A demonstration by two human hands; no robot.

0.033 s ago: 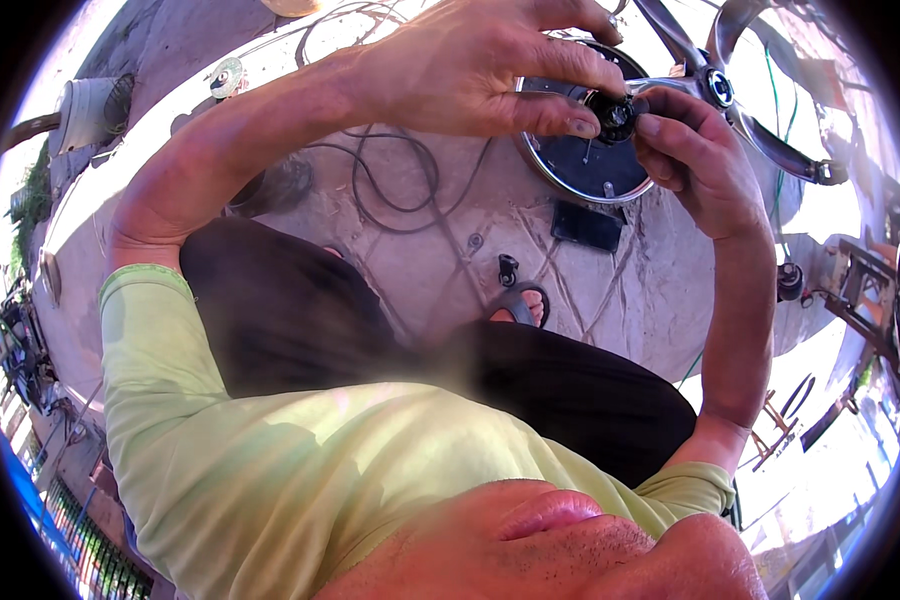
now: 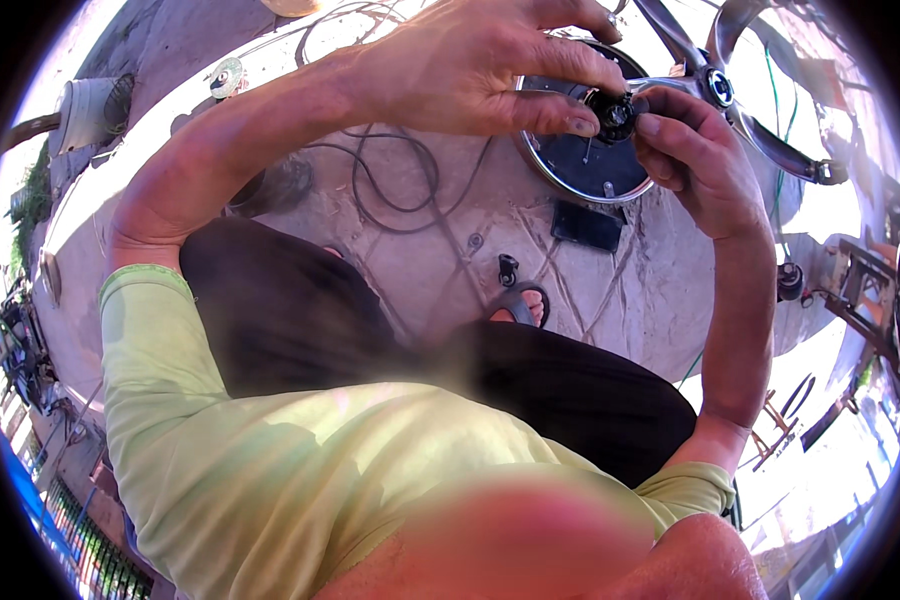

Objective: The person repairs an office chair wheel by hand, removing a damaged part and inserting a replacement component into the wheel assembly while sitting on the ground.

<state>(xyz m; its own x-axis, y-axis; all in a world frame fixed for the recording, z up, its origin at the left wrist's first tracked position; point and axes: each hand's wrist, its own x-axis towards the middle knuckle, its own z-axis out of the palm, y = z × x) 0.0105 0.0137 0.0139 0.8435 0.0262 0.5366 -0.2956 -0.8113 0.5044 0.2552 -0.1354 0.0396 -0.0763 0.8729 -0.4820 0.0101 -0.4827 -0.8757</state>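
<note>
My left hand point(image 2: 510, 80) reaches across from the left, with thumb and forefinger closed on a small, shiny black round part point(image 2: 615, 117). From the right, the bent fingers of my right hand point(image 2: 698, 158) pinch the same part at its other side; its exact kind is hard to make out. Both hands are over a dark round disc point(image 2: 560, 165) with a bright silver rim, partly covered by my left hand. Just beyond my right hand lies a glossy star-shaped base point(image 2: 718, 88) with several long curved legs, like that of a swivel chair.
A black phone-like slab point(image 2: 585, 226) lies on the concrete below the disc. Near my sandalled foot point(image 2: 522, 303) is a small black caster-like piece point(image 2: 508, 268). A dark cable point(image 2: 410, 205) loops across the floor. A whitish bucket point(image 2: 88, 115) stands far left; a metal frame point(image 2: 860, 290) is at right.
</note>
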